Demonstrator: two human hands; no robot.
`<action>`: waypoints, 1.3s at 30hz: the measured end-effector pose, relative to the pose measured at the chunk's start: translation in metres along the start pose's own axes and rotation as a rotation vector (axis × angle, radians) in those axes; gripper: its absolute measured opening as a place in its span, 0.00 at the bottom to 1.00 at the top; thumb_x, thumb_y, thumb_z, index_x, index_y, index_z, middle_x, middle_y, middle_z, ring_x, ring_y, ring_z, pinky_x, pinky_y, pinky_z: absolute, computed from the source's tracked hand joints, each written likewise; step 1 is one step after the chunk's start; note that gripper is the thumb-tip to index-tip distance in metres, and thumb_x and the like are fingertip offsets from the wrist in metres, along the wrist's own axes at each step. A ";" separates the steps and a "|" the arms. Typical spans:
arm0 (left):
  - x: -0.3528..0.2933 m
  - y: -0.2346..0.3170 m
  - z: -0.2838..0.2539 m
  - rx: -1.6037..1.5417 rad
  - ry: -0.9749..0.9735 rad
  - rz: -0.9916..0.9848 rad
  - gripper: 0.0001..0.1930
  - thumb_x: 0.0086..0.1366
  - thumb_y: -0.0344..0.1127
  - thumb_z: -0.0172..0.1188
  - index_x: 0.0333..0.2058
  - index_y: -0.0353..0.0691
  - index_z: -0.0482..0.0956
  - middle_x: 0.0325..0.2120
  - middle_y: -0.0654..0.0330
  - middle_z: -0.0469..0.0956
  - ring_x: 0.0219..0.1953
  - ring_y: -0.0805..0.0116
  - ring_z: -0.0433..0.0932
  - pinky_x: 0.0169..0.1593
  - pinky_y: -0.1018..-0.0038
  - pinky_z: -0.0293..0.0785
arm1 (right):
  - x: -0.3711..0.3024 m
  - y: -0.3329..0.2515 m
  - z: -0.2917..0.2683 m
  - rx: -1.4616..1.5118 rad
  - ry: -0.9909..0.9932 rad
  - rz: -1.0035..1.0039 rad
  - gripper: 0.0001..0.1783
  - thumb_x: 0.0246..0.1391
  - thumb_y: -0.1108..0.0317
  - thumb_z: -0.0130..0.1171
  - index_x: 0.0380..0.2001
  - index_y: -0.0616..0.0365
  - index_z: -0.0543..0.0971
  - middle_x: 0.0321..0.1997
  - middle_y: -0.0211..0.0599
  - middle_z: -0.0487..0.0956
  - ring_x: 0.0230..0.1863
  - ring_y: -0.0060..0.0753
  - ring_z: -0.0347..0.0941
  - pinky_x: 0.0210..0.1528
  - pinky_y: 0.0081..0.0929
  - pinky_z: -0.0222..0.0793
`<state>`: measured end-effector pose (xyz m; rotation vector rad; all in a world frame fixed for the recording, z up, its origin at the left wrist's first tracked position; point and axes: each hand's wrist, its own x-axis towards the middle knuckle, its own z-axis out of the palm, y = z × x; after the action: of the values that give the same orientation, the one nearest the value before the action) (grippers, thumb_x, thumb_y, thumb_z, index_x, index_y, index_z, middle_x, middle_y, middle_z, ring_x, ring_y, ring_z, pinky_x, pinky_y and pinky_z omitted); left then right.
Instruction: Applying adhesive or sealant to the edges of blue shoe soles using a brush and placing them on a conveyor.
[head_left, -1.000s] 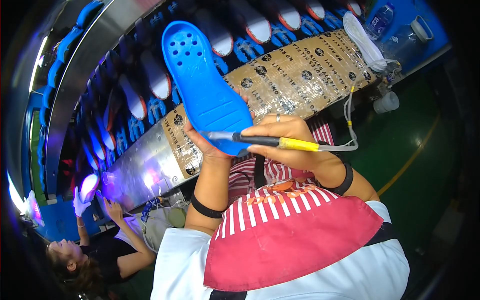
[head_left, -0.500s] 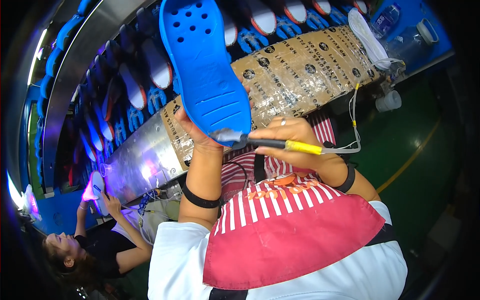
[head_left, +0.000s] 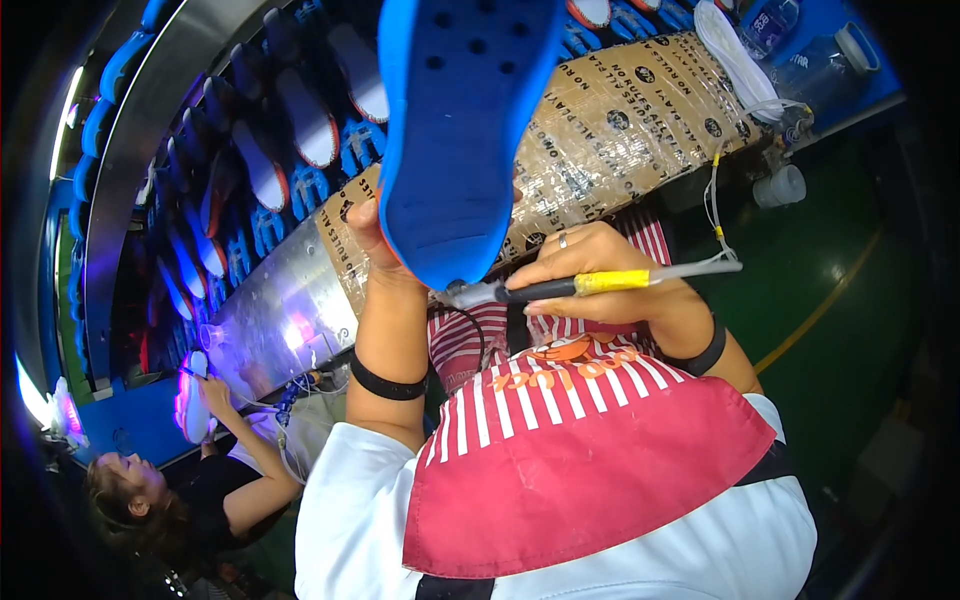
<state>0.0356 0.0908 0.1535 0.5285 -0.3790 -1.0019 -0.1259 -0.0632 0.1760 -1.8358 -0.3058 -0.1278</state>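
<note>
- Left hand (head_left: 384,252): grip clamped on the blue shoe sole (head_left: 455,170), held before the cardboard-covered desk (head_left: 610,135).
- Right hand (head_left: 592,262): grip clamped around the brush (head_left: 540,290), bristles (head_left: 472,296) at the sole's heel end.

1 blue sole (head_left: 455,150) (held), 2 btls (head_left: 820,70)

Left forearm (head_left: 392,330) stood near upright, left grip (head_left: 378,252) wrapped from behind, mostly hidden. Right forearm (head_left: 690,322) slanted up and inward, right grip (head_left: 595,268) pinched, slightly lower.
</note>
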 end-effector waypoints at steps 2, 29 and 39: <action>-0.003 0.002 0.006 0.142 0.122 -0.017 0.46 0.47 0.61 0.54 0.57 0.30 0.58 0.50 0.37 0.66 0.47 0.40 0.71 0.52 0.50 0.69 | -0.001 -0.004 -0.010 0.009 -0.050 0.003 0.16 0.42 0.65 0.67 0.37 0.54 0.81 0.24 0.41 0.78 0.25 0.36 0.73 0.30 0.27 0.67; 0.018 0.022 -0.004 0.455 0.244 -0.947 0.26 0.56 0.52 0.56 0.47 0.38 0.74 0.37 0.51 0.78 0.34 0.64 0.80 0.38 0.70 0.77 | -0.013 0.012 0.020 -0.300 0.082 -0.200 0.14 0.36 0.72 0.68 0.32 0.54 0.82 0.20 0.32 0.76 0.24 0.29 0.72 0.25 0.24 0.68; 0.003 0.053 0.003 0.504 0.288 -0.891 0.26 0.55 0.50 0.57 0.48 0.37 0.74 0.38 0.50 0.78 0.36 0.63 0.79 0.42 0.69 0.76 | -0.016 0.011 0.027 -0.456 0.188 -0.223 0.14 0.36 0.71 0.66 0.33 0.54 0.81 0.22 0.32 0.76 0.26 0.30 0.73 0.26 0.24 0.69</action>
<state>0.0722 0.1109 0.1871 1.3525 -0.1173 -1.6634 -0.1396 -0.0426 0.1542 -2.2151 -0.3697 -0.5599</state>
